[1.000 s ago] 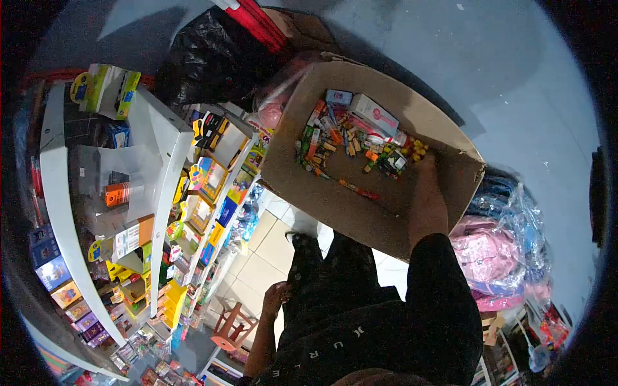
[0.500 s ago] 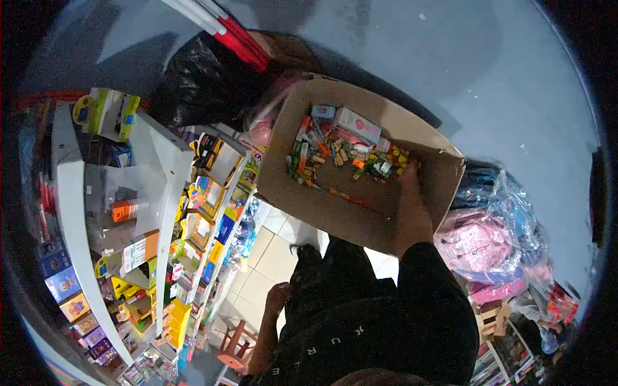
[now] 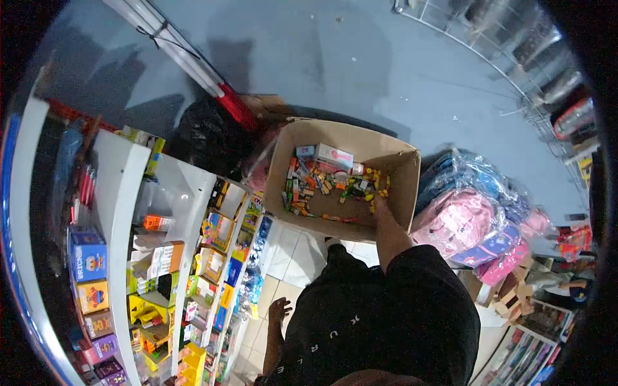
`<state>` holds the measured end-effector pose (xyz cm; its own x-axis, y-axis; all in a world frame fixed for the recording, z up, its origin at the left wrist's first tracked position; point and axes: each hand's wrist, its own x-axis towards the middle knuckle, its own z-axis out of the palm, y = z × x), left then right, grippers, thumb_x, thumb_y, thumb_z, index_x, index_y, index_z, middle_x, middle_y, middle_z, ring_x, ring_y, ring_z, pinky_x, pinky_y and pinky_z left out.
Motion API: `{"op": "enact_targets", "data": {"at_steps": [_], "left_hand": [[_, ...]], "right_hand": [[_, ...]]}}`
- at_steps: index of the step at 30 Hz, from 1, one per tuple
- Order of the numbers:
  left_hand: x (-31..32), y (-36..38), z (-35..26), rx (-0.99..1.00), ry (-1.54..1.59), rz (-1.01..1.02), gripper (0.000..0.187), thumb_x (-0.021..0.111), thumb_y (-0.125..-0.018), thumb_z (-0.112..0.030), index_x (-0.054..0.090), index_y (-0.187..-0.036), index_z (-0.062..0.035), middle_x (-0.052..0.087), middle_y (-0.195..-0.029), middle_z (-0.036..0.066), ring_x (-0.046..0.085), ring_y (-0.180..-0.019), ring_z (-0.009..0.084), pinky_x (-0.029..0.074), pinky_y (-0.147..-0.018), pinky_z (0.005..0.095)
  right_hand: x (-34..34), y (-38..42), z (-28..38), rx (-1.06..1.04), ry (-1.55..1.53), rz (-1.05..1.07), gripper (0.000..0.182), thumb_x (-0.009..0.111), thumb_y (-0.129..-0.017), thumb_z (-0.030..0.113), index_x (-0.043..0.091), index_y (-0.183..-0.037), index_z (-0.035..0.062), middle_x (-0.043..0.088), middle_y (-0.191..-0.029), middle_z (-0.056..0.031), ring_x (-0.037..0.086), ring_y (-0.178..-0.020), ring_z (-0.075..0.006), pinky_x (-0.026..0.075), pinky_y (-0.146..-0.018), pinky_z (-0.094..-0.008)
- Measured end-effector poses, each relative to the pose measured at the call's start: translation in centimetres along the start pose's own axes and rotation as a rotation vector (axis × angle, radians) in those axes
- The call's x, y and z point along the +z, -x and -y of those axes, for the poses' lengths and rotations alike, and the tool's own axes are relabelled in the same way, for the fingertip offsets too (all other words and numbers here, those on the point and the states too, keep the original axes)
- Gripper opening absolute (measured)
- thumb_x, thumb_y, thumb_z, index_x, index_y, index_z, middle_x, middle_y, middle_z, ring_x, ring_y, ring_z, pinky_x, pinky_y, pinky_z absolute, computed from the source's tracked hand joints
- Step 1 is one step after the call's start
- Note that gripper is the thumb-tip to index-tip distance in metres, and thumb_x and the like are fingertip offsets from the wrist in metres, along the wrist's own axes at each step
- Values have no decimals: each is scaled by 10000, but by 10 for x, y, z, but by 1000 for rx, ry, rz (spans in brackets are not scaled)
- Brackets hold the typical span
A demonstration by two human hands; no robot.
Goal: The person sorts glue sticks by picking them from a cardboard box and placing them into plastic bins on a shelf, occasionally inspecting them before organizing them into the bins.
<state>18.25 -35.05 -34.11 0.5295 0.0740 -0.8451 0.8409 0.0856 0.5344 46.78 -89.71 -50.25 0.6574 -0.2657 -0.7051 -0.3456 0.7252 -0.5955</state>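
An open cardboard box (image 3: 402,186) holds several small colourful packets and sweets (image 3: 322,186) and a white and pink carton (image 3: 335,156). My right hand (image 3: 376,204) reaches over the box's near wall and rests among the items at the right end of the pile. Its fingers are too small and dark to show a grip. The black sleeve (image 3: 412,283) covers that arm to the elbow. My left hand (image 3: 278,310) hangs low beside my body over the tiled floor, fingers spread, holding nothing.
White shelves (image 3: 122,212) on the left carry boxed goods and toys. Behind the box are a black plastic bag (image 3: 209,138) and red-and-white poles (image 3: 212,87). Pink and blue bags in clear plastic (image 3: 470,219) lie to the right, below a wire rack (image 3: 515,71).
The view has swung, so the box now appears smaller and lower in the frame. My right hand stays among the items in the box. My left hand still hangs at my side.
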Motion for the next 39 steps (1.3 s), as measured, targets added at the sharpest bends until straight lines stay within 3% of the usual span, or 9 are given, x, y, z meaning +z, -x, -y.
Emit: {"op": "enact_targets", "data": {"at_steps": [9, 14, 16, 21, 25, 31, 33, 36, 39], "left_hand": [[-12, -1, 5, 130, 105, 55, 426, 579, -938, -368, 579, -1220, -50, 699, -1070, 111, 689, -758, 212, 505, -609, 313], [-20, 8, -5, 195, 70, 28, 487, 540, -954, -414, 566, -1270, -45, 684, -1142, 114, 693, -813, 224, 527, -668, 339], [-20, 24, -19, 200, 96, 10, 495, 533, -956, -412, 554, -1282, -39, 668, -1178, 119, 689, -858, 229, 525, -709, 354], [-31, 44, -37, 348, 255, 36, 485, 525, -965, -410, 539, -1294, -53, 664, -1160, 105, 675, -888, 232, 525, -764, 367], [-44, 71, -63, 477, 370, 101, 519, 495, -983, -430, 491, -1339, -52, 620, -1230, 132, 651, -977, 255, 521, -837, 389], [-61, 161, -104, 678, 579, 162, 689, 477, -958, -568, 408, -1393, -37, 521, -1343, 148, 537, -1182, 267, 438, -997, 425], [-69, 189, -105, 789, 634, 199, 665, 485, -958, -561, 424, -1372, -45, 536, -1302, 124, 545, -1167, 251, 445, -986, 420], [-91, 199, -82, 859, 727, 287, 568, 551, -953, -484, 460, -1320, -62, 555, -1218, 80, 561, -1132, 213, 466, -950, 402], [-92, 227, -71, 886, 949, 144, 368, 607, -959, -282, 511, -1236, -59, 600, -1108, 64, 610, -999, 188, 513, -855, 367]], "right_hand": [[12, 37, 14, -99, 437, 183, 380, 565, -959, 431, 565, -1155, 104, 627, -1057, -54, 610, -783, -196, 538, -704, -359], [63, 73, 33, -327, 73, 465, 403, 583, -945, 466, 583, -1121, 104, 644, -972, -42, 616, -712, -184, 543, -603, -345], [73, 35, 29, -322, 133, 361, 432, 576, -941, 493, 593, -1129, 104, 641, -955, -46, 614, -702, -177, 541, -578, -337], [217, 194, 52, -201, 376, 142, 296, 554, -953, 434, 611, -1041, 157, 601, -858, -1, 568, -653, -162, 500, -561, -326], [307, 319, -14, -194, 759, 597, 276, 558, -956, 438, 567, -957, 163, 522, -655, 38, 534, -557, -77, 433, -500, -215], [335, 455, -166, -427, 1352, 1228, 363, 578, -960, 437, 641, -950, 79, 586, -790, 33, 505, -665, -63, 414, -584, -265], [331, 516, -192, -466, 1108, 1567, 277, 595, -961, 328, 611, -950, 52, 548, -738, 25, 497, -651, -66, 403, -561, -253], [327, 556, -213, -49, 1129, 1542, 223, 575, -963, 265, 575, -976, 43, 535, -730, 15, 527, -649, -78, 419, -556, -244], [345, 588, -206, -183, 1410, 1795, 324, 617, -916, 268, 555, -1073, -8, 606, -931, -112, 604, -863, -236, 492, -784, -365]]}}
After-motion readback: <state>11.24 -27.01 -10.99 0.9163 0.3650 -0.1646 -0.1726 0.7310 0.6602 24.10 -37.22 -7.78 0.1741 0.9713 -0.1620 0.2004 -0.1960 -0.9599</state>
